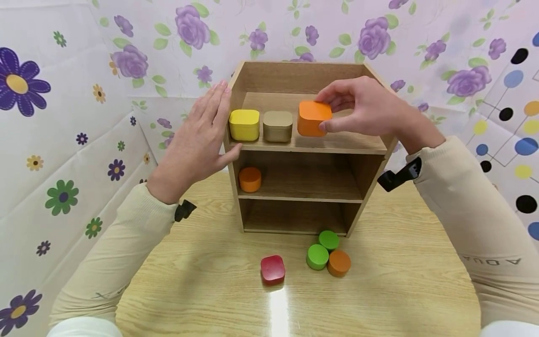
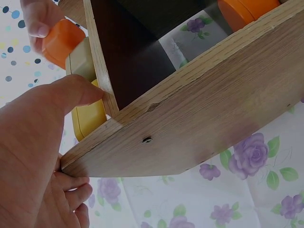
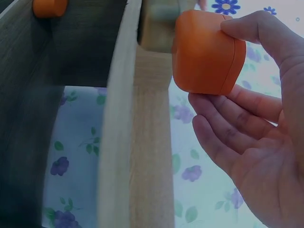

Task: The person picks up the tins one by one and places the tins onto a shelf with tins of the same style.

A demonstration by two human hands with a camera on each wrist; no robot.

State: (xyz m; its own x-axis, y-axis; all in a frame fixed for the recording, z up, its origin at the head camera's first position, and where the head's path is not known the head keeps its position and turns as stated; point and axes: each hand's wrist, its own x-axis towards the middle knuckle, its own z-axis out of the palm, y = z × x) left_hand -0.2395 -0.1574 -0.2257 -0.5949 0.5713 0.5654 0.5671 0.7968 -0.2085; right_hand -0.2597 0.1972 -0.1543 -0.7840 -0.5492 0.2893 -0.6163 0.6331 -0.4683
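My right hand (image 1: 362, 107) holds an orange square lidded box (image 1: 313, 118) between thumb and fingers, over the right half of the top shelf. In the right wrist view the thumb lies on the lid side and fingertips touch the opposite side. A khaki box (image 1: 278, 127) stands just left of it, and a yellow box (image 1: 244, 125) stands at the shelf's left end. My left hand (image 1: 198, 128) rests with long, straight fingers against the left side of the wooden shelf unit (image 1: 311, 150); its thumb touches the front edge of the top shelf.
An orange round box (image 1: 250, 179) stands at the left of the middle shelf. On the table (image 1: 202, 262) before the unit lie a red square box (image 1: 273, 269), two green round boxes (image 1: 317, 256) and an orange-brown round box (image 1: 338, 263). A flowered cloth (image 1: 286, 37) hangs behind.
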